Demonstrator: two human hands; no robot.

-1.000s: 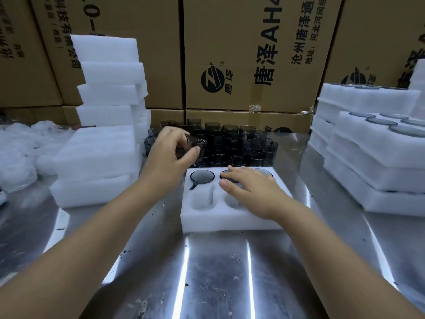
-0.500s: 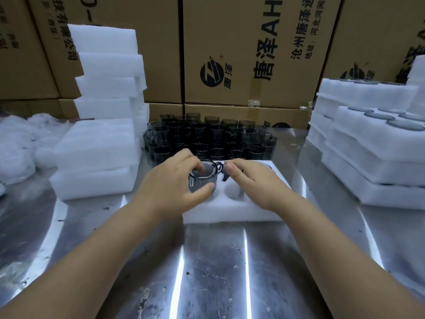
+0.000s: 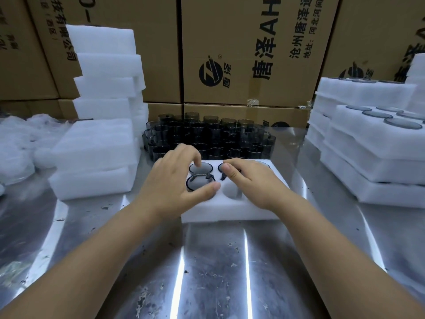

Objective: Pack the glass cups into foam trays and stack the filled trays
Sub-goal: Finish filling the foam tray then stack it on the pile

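Note:
A white foam tray (image 3: 232, 211) lies on the metal table in front of me. A dark glass cup (image 3: 198, 182) sits sunk in its front-left slot, and another cup (image 3: 200, 168) fills the back-left slot. My left hand (image 3: 172, 180) is spread over these two, thumb touching the front cup's rim and fingers reaching past it. My right hand (image 3: 250, 180) rests flat on the tray and covers the back-middle and right slots. The front-middle slot (image 3: 231, 191) is empty. Several loose dark cups (image 3: 207, 139) stand just behind the tray.
Empty foam trays are piled at the left (image 3: 103, 72), with a lower pile (image 3: 94, 157) in front of them. Filled trays are stacked at the right (image 3: 372, 146). Cardboard boxes (image 3: 248, 47) wall the back. Crumpled plastic wrap (image 3: 16, 139) lies far left.
My left hand brought a cup from the loose group down into the front-left slot, and its grip has loosened. My right hand stayed on the tray.

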